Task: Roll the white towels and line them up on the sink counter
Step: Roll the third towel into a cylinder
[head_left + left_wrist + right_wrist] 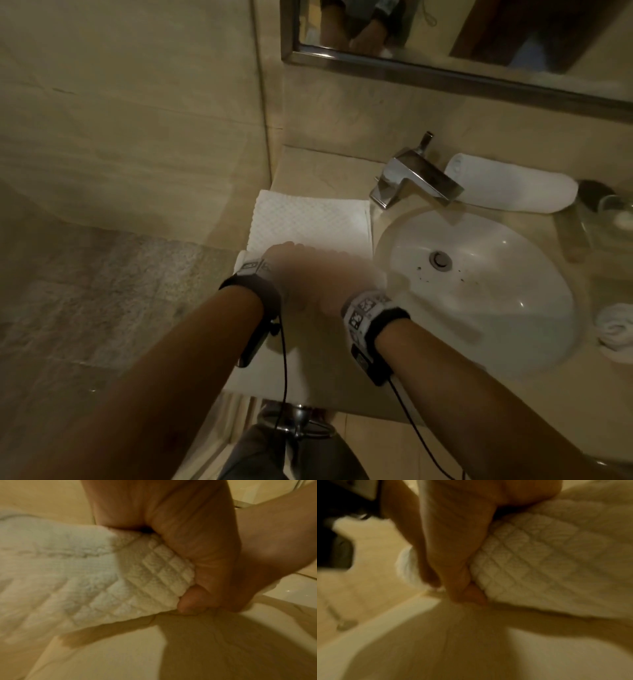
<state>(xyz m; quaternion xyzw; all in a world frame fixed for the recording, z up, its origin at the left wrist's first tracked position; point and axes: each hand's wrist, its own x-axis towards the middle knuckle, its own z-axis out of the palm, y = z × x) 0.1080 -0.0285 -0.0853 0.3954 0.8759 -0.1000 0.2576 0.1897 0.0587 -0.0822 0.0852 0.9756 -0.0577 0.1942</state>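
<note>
Waffle-weave white towel (308, 222) is laid flat on the bench (318, 164), left of the basin (479, 274), its far part still unrolled toward the wall. The near end has been gathered into a thick roll under both hands.

Left hand (274, 270) is clenched over the roll's left portion; in the left wrist view the thumb is tucked beneath the bundle and the fingers wrapped over the top. Right hand (339, 284) is wrapped round the roll's right end in the same way, close to the basin rim. Both hands are motion-blurred in the head view.

Handling, as judged: the cloth is soft, light and limp, with a grippy texture, so slipping is unlikely, but the roll would slacken if the grip is released before the tail is wound in. Hold is best kept near both ends of the roll, so the edges stay even and no cone shape forms.

Edges and room: the towel's right edge is seen just beside the basin rim; drifting right could tip that end into the bowl. The left edge sits near the bench's side edge. Open flat cloth remains ahead, toward the wall.

A finished rolled towel (513, 185) is lying behind the faucet (414, 178). A crumpled white cloth (615, 329) is seen at the far right, near a glass (613, 212).
</note>
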